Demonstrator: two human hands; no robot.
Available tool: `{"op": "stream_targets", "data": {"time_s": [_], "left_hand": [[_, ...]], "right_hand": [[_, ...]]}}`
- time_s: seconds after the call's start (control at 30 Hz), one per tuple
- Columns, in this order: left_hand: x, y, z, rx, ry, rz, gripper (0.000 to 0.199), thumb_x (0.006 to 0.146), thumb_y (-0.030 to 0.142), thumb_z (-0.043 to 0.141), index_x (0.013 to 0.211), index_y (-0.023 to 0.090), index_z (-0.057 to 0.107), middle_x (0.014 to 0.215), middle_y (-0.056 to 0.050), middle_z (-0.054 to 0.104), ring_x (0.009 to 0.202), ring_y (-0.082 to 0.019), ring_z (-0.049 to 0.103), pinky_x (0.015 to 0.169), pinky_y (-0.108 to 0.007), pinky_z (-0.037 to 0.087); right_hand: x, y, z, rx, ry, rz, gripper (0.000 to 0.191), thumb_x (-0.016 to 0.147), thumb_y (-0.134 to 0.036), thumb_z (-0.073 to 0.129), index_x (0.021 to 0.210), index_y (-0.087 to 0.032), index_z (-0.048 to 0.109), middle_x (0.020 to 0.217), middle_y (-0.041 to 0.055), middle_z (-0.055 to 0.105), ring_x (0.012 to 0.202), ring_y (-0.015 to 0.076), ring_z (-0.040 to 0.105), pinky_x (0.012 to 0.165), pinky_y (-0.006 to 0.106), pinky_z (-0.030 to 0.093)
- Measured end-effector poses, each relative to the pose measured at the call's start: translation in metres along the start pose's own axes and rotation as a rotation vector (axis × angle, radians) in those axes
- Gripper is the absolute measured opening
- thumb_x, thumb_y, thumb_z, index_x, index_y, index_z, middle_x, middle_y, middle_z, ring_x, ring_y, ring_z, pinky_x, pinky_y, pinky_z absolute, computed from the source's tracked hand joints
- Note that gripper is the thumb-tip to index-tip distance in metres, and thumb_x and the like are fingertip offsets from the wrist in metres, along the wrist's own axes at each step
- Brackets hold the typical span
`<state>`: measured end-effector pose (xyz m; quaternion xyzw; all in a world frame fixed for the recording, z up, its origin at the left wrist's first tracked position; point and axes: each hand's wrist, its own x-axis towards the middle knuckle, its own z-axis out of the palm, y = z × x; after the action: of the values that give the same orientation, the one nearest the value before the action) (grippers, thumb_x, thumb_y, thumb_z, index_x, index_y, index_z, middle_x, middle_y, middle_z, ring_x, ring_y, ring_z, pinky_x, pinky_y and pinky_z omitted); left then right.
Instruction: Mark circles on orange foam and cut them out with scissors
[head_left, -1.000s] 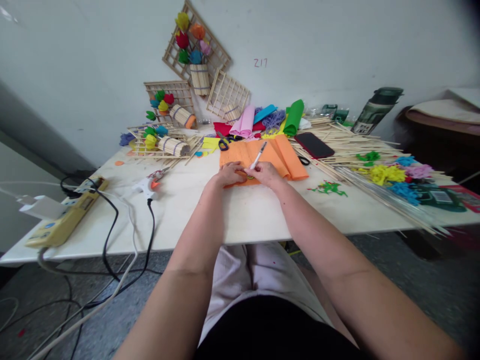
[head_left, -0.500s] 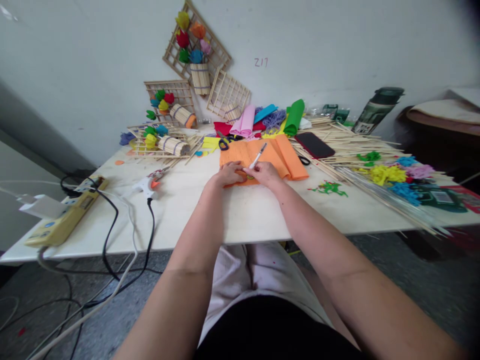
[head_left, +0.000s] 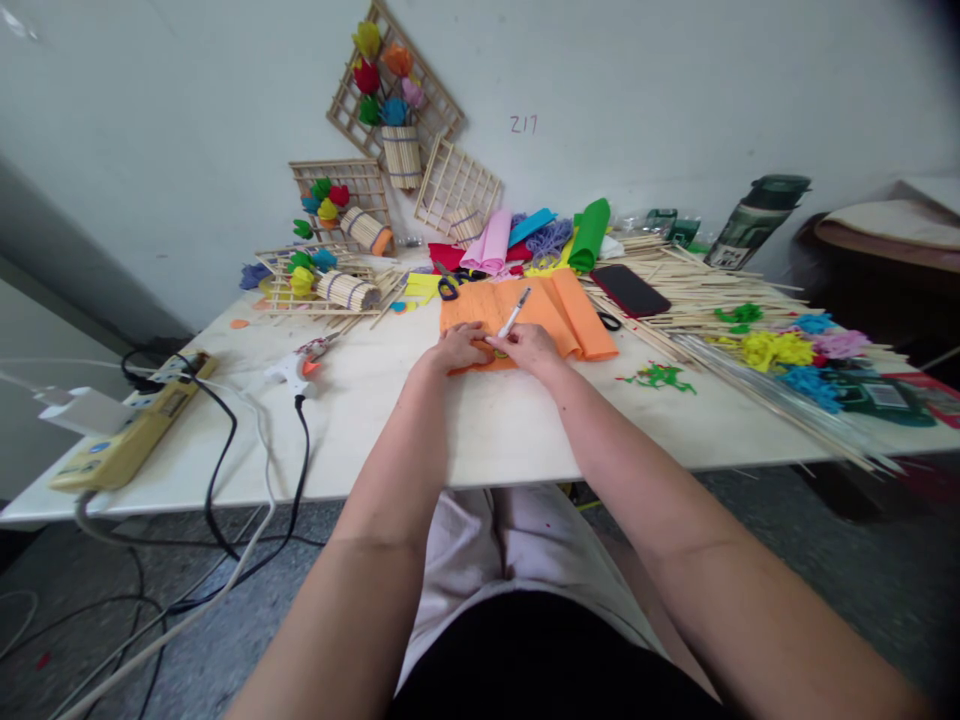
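A sheet of orange crepe paper (head_left: pixel 547 300) lies in front of me, its right side folded over. My right hand (head_left: pixel 529 348) is closed round a white pen (head_left: pixel 514 312), whose upper end leans up and to the right; the tip is hidden by the fingers. On the lower left of the paper, my left hand (head_left: pixel 459 347) lies with its fingers stretched out, pressing the sheet down. Between the two hands shows a small yellowish round thing, mostly covered and too small to name.
Scissors (head_left: pixel 448 288) lie behind the paper and a phone (head_left: pixel 630 290) to its right. Wooden sticks (head_left: pixel 697 275) and a bottle (head_left: pixel 756 222) are farther right. A glue gun (head_left: pixel 292 374) and a power strip (head_left: pixel 135 425) with cables are at left. Stick lattices with paper flowers (head_left: pixel 394 70) lean on the wall.
The pen's upper end has shifted very slightly left and down. Both hands stay in about the same place on the orange paper.
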<state>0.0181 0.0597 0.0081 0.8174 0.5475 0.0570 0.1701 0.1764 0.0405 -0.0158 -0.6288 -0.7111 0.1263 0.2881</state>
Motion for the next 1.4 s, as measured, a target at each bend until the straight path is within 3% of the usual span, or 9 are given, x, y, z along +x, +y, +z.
{"op": "stream_targets", "data": {"time_s": [1.4], "left_hand": [[-0.0035, 0.0037, -0.0018, -0.005, -0.004, -0.013, 0.049, 0.070, 0.040, 0.060, 0.117, 0.029, 0.062, 0.148, 0.001, 0.035, 0.137, -0.025, 0.027, 0.111, -0.034, 0.020]], "right_hand": [[-0.0015, -0.0018, -0.0044, 0.023, -0.035, 0.004, 0.035, 0.079, -0.050, 0.057, 0.078, -0.018, 0.072, 0.077, 0.0050, 0.071, 0.069, 0.0168, 0.061, 0.056, 0.023, 0.038]]}}
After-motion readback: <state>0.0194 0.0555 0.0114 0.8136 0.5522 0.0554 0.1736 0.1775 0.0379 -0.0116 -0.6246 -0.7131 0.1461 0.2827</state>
